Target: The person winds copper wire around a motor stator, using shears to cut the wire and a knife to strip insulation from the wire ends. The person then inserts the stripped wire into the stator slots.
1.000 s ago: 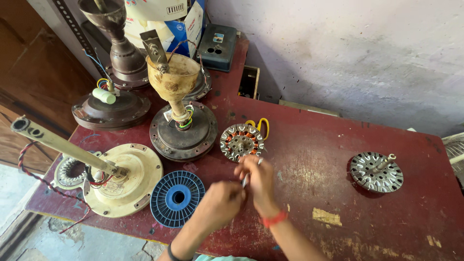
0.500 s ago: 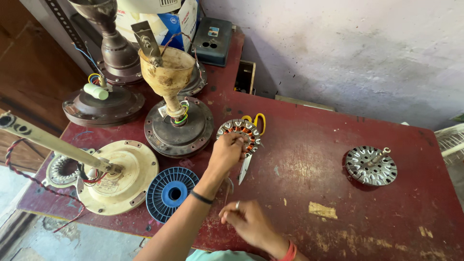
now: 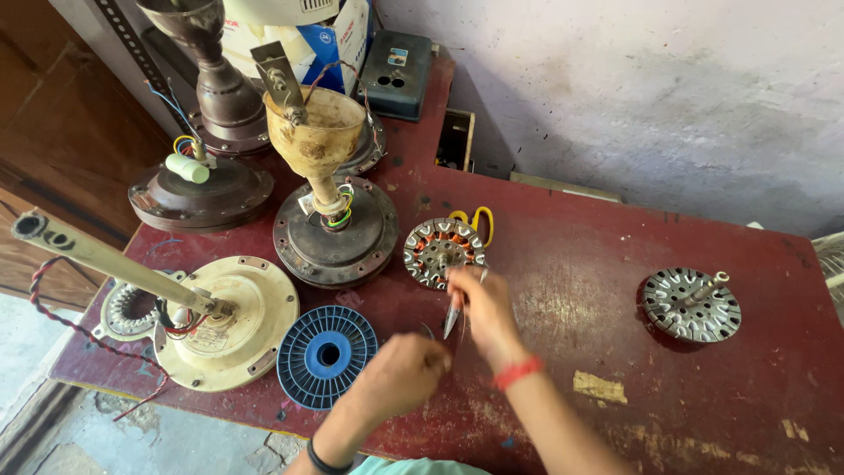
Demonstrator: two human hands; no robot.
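**Two hands over a small tool beside a wound stator**

On the red worktop [image 3: 615, 290], near the middle of its length, the right hand [image 3: 482, 303] lies with its fingers [image 3: 461, 283] bent around the upper end of a slim, pointed metal tool [image 3: 452, 318], which hangs point-down toward the front edge. Whether the fingers grip it firmly or only rest on it cannot be told. The hand's fingertips sit just at the lower rim of a round stator [image 3: 443, 252] with copper windings, touching or nearly touching it. Yellow-handled scissors [image 3: 479, 220] peek out behind the stator, toward the back edge.

The left hand [image 3: 403, 374] hovers nearer the front edge, its fingers curled into a loose fist just beside the tool's tip; what it holds, if anything, is hidden. A blue wire spool [image 3: 327, 354] lies flat just to its left.

Farther left stand several opened ceiling-fan motors: a cream one [image 3: 237, 321] with a long rod at the front-left corner, and a dark one [image 3: 336, 230] carrying a cream cup. A bare metal rotor [image 3: 691, 304] lies well apart toward the right edge.
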